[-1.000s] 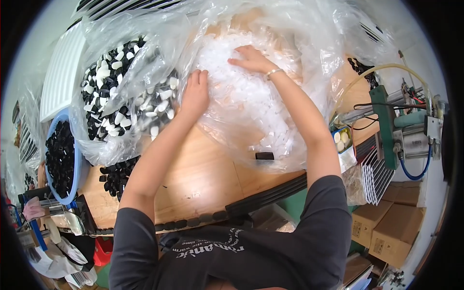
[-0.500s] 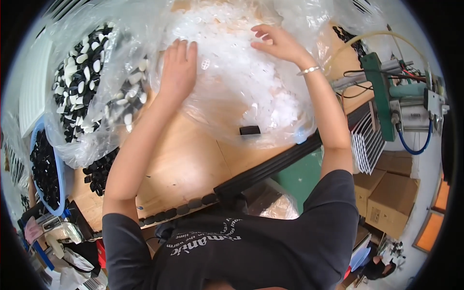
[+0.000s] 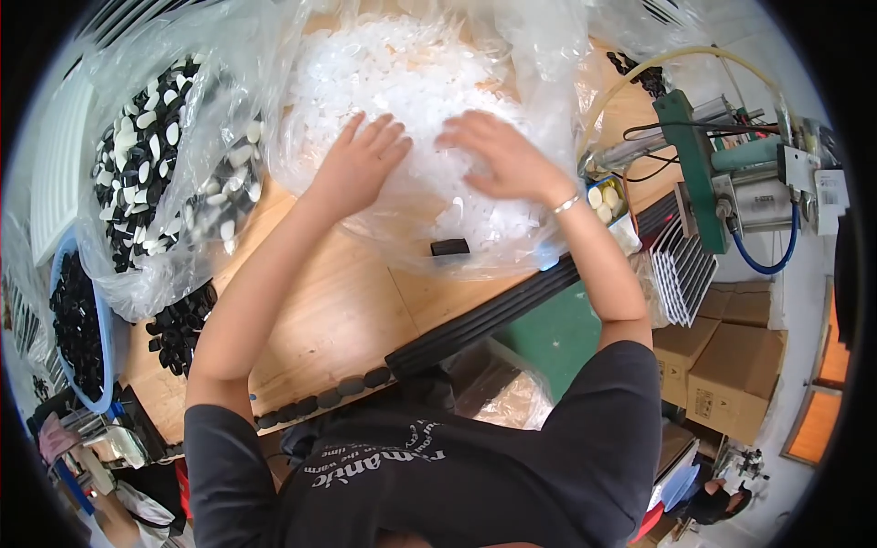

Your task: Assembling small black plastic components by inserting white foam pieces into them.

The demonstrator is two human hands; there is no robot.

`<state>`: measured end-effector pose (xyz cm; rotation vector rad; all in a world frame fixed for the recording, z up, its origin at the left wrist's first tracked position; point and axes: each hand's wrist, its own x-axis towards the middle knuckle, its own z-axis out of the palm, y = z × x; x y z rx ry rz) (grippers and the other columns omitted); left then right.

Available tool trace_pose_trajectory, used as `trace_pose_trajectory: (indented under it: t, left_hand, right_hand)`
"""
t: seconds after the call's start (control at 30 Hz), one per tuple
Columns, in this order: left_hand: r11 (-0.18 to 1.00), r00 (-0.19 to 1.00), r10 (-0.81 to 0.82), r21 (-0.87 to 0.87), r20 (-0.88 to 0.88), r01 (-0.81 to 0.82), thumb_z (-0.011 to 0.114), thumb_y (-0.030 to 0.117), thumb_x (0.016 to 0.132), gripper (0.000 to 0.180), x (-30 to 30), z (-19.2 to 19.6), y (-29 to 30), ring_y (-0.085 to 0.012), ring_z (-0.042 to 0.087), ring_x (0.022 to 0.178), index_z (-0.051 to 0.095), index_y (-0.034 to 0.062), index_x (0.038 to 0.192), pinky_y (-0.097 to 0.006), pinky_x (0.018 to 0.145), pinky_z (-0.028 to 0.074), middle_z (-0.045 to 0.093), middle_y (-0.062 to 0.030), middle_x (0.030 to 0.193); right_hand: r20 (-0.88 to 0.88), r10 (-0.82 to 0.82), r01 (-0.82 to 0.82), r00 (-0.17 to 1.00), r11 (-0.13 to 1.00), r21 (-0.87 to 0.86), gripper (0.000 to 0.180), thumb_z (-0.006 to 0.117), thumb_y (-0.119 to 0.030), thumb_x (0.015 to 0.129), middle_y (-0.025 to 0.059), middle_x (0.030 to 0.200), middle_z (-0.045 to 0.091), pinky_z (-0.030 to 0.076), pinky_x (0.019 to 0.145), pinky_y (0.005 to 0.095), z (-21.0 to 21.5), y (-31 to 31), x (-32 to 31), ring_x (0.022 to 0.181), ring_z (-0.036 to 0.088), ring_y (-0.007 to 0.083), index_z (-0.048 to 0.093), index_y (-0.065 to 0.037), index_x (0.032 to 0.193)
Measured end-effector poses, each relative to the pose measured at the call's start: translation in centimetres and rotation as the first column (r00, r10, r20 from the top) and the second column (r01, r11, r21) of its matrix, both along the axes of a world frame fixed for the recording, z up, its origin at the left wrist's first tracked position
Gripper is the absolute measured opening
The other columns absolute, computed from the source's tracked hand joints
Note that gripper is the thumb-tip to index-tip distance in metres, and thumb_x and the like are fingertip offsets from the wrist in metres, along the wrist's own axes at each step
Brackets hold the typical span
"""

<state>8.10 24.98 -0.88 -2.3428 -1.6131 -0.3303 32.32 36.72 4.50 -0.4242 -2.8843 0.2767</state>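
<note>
Wooden worktable up close, smooth pale boards with a black rubbery strip along the near edge and little black caps lying loose at the left. One small black cap sits just in front of the big clear plastic bag, crinkly and full of small translucent white pieces. Left hand and right hand both lie flat on top of that bag, fingers spread, pinching nothing. Further left, another bag holds black and white caps. Cardboard boxes sit on the floor at the right.
</note>
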Motion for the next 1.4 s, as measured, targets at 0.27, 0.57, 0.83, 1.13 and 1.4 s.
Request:
trace_pose_trajectory:
  t: [0.27, 0.57, 0.83, 1.13, 1.4]
  left_hand:
    - [0.993, 0.997, -0.08, -0.089, -0.011, 0.079, 0.058, 0.006, 0.079, 0.05, -0.4, 0.3, -2.2, -0.0257, 0.039, 0.132, 0.051, 0.0108, 0.129, -0.047, 0.112, 0.027, 0.051, -0.0076, 0.132]
    - [0.994, 0.993, 0.107, -0.033, 0.054, -0.105, 0.059, 0.023, 0.086, 0.042, 1.5, -0.4, -1.4, -0.0285, 0.042, 0.129, 0.053, 0.0098, 0.126, -0.051, 0.108, 0.029, 0.052, -0.0098, 0.13]
    - [0.989, 0.985, 0.145, 0.016, 0.097, -0.147, 0.057, 0.026, 0.089, 0.037, -1.3, 0.0, -1.7, -0.0274, 0.04, 0.13, 0.057, 0.0088, 0.122, -0.052, 0.109, 0.027, 0.052, -0.0093, 0.129]
    - [1.0, 0.984, -0.006, -0.025, 0.181, 0.011, 0.057, 0.024, 0.09, 0.035, 0.7, -0.6, 0.6, -0.0265, 0.038, 0.132, 0.056, 0.0128, 0.123, -0.056, 0.11, 0.022, 0.054, -0.0066, 0.127]
    - [0.961, 0.991, 0.135, -0.243, 0.003, -0.13, 0.055, 0.025, 0.09, 0.022, -2.4, 0.8, -1.7, -0.0257, 0.041, 0.13, 0.062, 0.01, 0.105, -0.058, 0.11, 0.022, 0.059, -0.0071, 0.117]
  right_hand:
    - [0.262, -0.136, 0.147, 0.955, 0.989, -0.022, 0.038, 0.072, -0.016, 0.073, 0.0092, 0.12, 0.058, 0.043, 0.095, 0.0407, 0.8, -1.9, 5.1, 0.114, 0.053, 0.0289, 0.062, -0.01, 0.109]
    - [0.056, -0.243, 0.241, 0.968, 0.969, 0.045, 0.037, 0.068, -0.028, 0.08, 0.0116, 0.112, 0.061, 0.048, 0.088, 0.0424, 1.8, 0.9, -1.4, 0.108, 0.057, 0.0321, 0.062, -0.01, 0.112]
    - [0.22, -0.3, 0.28, 0.928, 0.953, 0.117, 0.064, 0.07, -0.037, 0.079, 0.0207, 0.136, 0.047, 0.041, 0.101, 0.0407, -0.5, 4.4, -3.6, 0.121, 0.048, 0.0377, 0.048, -0.015, 0.135]
    - [0.385, -0.119, 0.17, 0.915, 0.98, -0.102, 0.038, 0.07, -0.027, 0.079, 0.0131, 0.116, 0.06, 0.046, 0.093, 0.0399, 0.1, -0.5, 0.8, 0.11, 0.055, 0.0334, 0.061, -0.008, 0.112]
    - [0.267, -0.271, 0.268, 0.925, 0.962, 0.047, 0.026, 0.069, -0.023, 0.08, 0.009, 0.106, 0.063, 0.05, 0.085, 0.04, 1.4, -0.7, 1.0, 0.104, 0.058, 0.0302, 0.065, -0.006, 0.099]
